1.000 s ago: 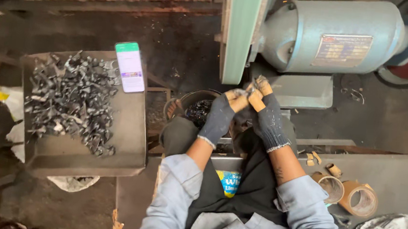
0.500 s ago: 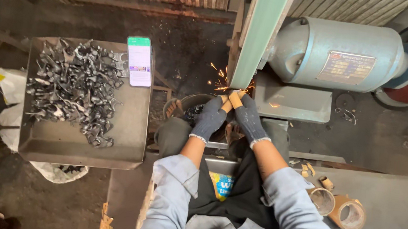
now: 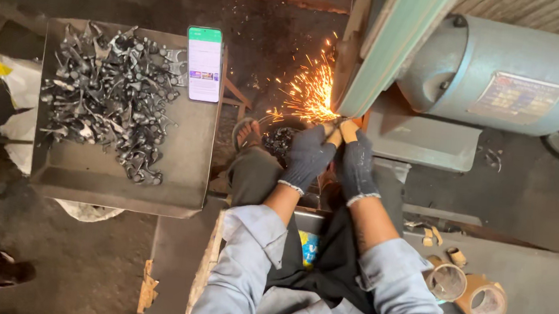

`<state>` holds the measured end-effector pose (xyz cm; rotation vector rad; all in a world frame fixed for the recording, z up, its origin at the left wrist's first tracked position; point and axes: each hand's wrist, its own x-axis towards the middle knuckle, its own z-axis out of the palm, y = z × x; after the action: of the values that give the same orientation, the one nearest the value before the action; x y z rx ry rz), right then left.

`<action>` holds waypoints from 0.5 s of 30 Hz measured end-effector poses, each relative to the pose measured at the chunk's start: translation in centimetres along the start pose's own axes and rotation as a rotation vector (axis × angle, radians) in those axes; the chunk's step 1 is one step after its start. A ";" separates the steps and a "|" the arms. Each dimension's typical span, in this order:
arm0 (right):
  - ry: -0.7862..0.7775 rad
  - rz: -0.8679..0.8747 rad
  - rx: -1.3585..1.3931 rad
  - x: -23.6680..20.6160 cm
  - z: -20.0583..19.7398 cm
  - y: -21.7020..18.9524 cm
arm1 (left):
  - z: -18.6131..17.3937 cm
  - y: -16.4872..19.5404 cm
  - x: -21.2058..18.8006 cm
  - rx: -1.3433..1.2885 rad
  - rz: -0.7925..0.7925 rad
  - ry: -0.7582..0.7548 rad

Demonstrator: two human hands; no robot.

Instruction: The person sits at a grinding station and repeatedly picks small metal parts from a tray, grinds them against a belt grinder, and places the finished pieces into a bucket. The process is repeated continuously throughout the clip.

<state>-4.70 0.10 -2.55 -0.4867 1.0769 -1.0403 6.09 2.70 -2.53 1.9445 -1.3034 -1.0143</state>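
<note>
— From the head camera, at the centre of the frame: we see the left hand (image 3: 307,158) and the right hand (image 3: 356,164), both in dark knit gloves with pale fingertips, drawn close together and pinching one small metal piece (image 3: 332,129) between them. The piece itself is mostly hidden by the fingertips, so we cannot tell its shape.

— And why so tight together?

— We judge it steadies so small a part against the grinding belt (image 3: 394,46), the pale green band running up to the top of the frame. A fan of orange sparks (image 3: 308,89) flies to the upper left of the hands, so the piece meets the abrasive just there.

— What drives the belt?

— The grey motor (image 3: 512,72) at upper right, mounted beside it.

— And on the left?

— A flat metal tray (image 3: 178,175) serves as our bench. A heap of small dark forged parts (image 3: 102,90) covers its upper left, within arm's reach. A phone (image 3: 204,63) with a lit screen lies on the tray's upper right corner, well away from the sparks.

— Anything below the hands?

— A dark bucket (image 3: 282,140) of similar pieces stands just beneath them, beside a sandalled foot (image 3: 248,134). Rolls of brown tape (image 3: 468,291) lie at lower right.
</note>
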 end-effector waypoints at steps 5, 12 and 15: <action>-0.092 0.129 0.593 -0.7 2.7 0.5 | -2.3 2.2 0.0 -0.147 0.162 0.154; -0.057 -0.231 -0.327 -3.7 -0.6 -3.5 | -1.0 1.7 -3.2 -1.058 -0.113 -0.143; -0.085 -0.111 -0.294 -2.8 -0.8 -3.6 | 2.3 2.2 -3.2 -1.323 -0.095 -0.107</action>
<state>-7.32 0.92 1.19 -0.8284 1.1430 -0.9519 2.37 4.74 -1.12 0.9089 -0.3049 -1.4811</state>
